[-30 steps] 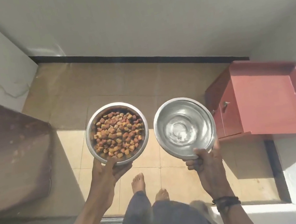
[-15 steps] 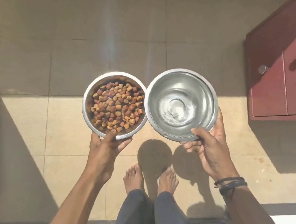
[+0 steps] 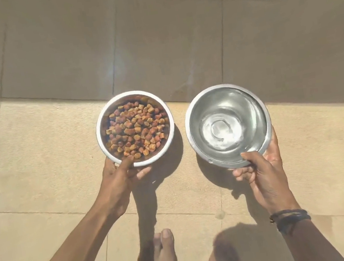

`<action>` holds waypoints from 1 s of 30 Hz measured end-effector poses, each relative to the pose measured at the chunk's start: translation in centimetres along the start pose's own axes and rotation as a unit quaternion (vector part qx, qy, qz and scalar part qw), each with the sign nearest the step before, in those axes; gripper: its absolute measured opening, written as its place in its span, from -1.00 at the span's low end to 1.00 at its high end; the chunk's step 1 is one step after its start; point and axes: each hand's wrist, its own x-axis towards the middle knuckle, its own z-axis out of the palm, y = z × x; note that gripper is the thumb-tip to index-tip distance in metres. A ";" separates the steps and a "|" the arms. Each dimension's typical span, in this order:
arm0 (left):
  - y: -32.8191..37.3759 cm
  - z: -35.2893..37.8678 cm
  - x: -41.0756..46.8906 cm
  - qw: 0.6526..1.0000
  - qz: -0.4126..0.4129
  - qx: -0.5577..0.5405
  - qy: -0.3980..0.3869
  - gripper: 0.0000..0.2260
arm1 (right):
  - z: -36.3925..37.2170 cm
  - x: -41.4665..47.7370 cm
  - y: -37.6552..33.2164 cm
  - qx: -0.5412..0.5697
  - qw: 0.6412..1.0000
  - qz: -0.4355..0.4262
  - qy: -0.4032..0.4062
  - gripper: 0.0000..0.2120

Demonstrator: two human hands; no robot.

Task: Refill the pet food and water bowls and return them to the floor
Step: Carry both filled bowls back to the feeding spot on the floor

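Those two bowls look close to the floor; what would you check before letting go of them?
1. Food bowl filled: ok, full of kibble.
2. Water bowl filled: ok, water shows inside.
3. Grips firm: ok, left hand pinches the food bowl's near rim, right hand the water bowl's.
4. Bowls level: ok for the food bowl; the water bowl seems slightly tilted.
5. Floor beneath clear: ok, bare tiles.
6. Bowls resting on the floor: cannot tell, shadows sit close under both.
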 end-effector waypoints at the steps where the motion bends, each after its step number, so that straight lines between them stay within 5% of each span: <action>1: -0.4 0.0 0.7 1.000 0.003 0.000 -0.003 -0.56 | 0.0 0.8 0.6 0.002 1.000 0.002 -0.003 -0.28; 30: -2.2 -0.4 2.8 0.993 -0.022 0.096 -0.063 -0.64 | -0.3 5.2 2.6 -0.051 0.998 0.020 -0.022 -0.33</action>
